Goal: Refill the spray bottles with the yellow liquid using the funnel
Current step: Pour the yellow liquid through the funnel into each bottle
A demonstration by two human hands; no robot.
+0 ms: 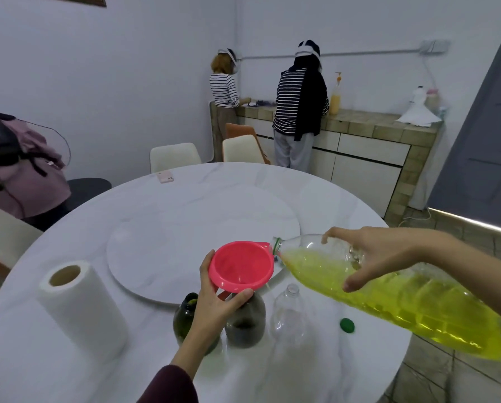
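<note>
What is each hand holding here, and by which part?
The left hand pinches the pink funnel by its rim. The right hand grips the large bottle of yellow liquid around its upper body, near the shoulder.

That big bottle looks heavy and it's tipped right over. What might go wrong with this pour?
1. The right hand alone grips the large clear plastic bottle of yellow liquid near its neck; liquid may surge and overshoot the pink plastic funnel.
2. The funnel sits tilted in the dark smoky bottle, steadied only by the left hand; it may tip.
3. The empty clear plastic bottle stands directly beneath the big bottle and might get knocked over.
</note>
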